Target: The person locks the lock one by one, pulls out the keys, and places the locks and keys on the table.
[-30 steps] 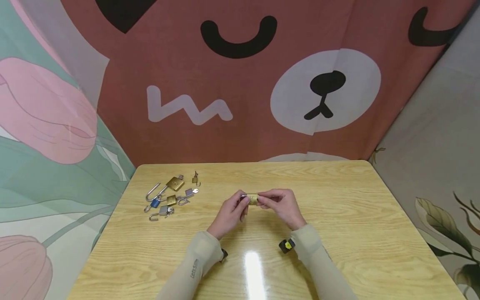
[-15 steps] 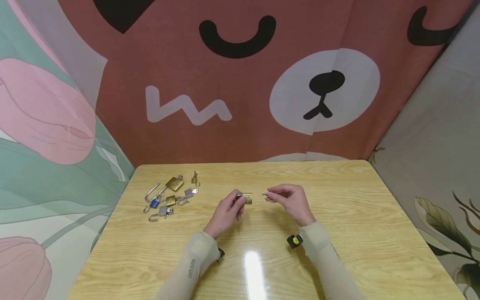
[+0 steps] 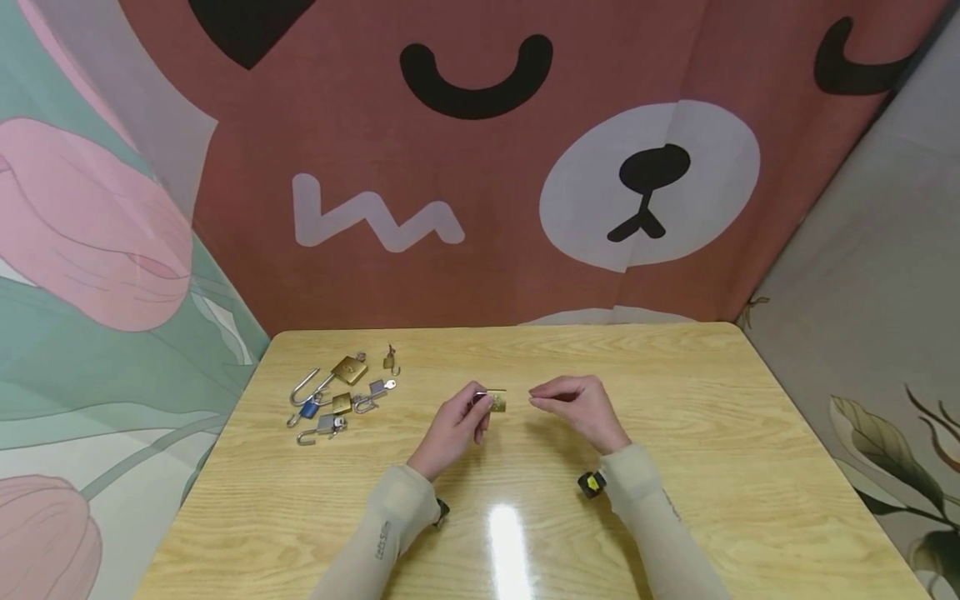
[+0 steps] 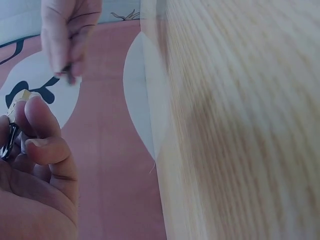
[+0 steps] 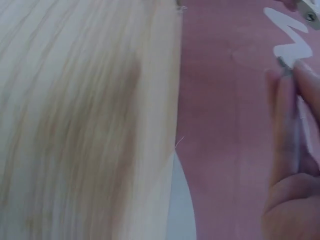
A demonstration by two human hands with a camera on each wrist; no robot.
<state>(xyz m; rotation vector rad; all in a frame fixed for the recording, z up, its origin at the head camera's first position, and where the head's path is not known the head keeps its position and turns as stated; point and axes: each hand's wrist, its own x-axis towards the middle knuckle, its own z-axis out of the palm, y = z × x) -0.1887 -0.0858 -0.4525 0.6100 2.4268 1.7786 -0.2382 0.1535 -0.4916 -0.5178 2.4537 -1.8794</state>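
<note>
My left hand holds a brass padlock over the middle of the table, thumb and fingers round its shackle end. The lock body points toward the right hand, and its keyhole end shows at the corner of the right wrist view. A short distance to the right, my right hand pinches a small metal key between thumb and fingertips. Most of the key is hidden by the fingers and blurred. A gap separates the key from the padlock. In the left wrist view the padlock's dark shackle lies between the fingers.
At the table's back left lies a group of open padlocks: a large brass one, a smaller brass one, a blue one, a grey one and a tiny brass one. A printed cloth hangs behind.
The right hand was at the padlock's end one second ago and has drawn away to the right with the key. Since half a second ago it has turned slightly; the left hand stays nearly still.
</note>
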